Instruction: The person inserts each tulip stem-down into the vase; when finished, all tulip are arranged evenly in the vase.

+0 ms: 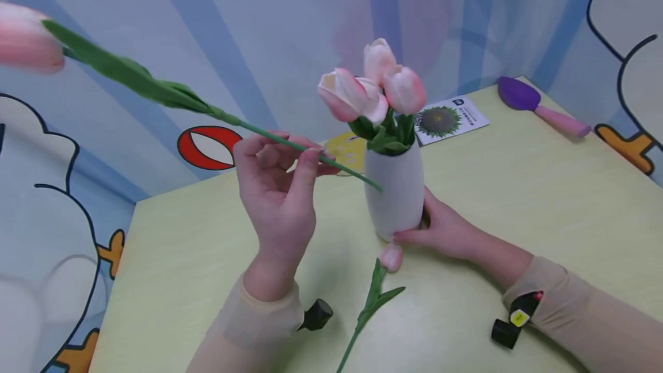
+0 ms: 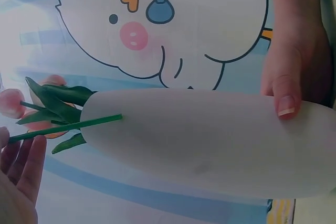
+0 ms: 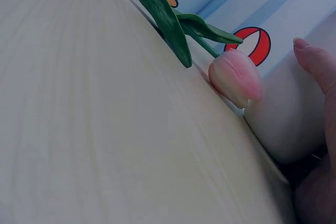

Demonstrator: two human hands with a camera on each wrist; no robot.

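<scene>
My left hand [image 1: 277,189] pinches the thin green stem of an artificial pink tulip [image 1: 140,76] between thumb and fingers. Its bloom points to the upper left, and the stem's bare end lies in front of the white vase [image 1: 396,200], below the rim. Several pink-and-white tulips [image 1: 405,91] stand in the vase with green leaves at its mouth. Low on the vase, my right hand [image 1: 450,226] grips its side, the thumb across the front. Another tulip [image 3: 233,74] lies on the table, its bloom close to the vase's foot. The left wrist view shows the held stem [image 2: 100,120] before the vase.
Behind the vase lies a card with a plant picture [image 1: 449,120]. A purple scoop with a pink handle [image 1: 544,108] rests at the table's back right corner. Cartoon-printed blue fabric [image 1: 290,33] stands behind the pale yellow table [image 1: 171,281].
</scene>
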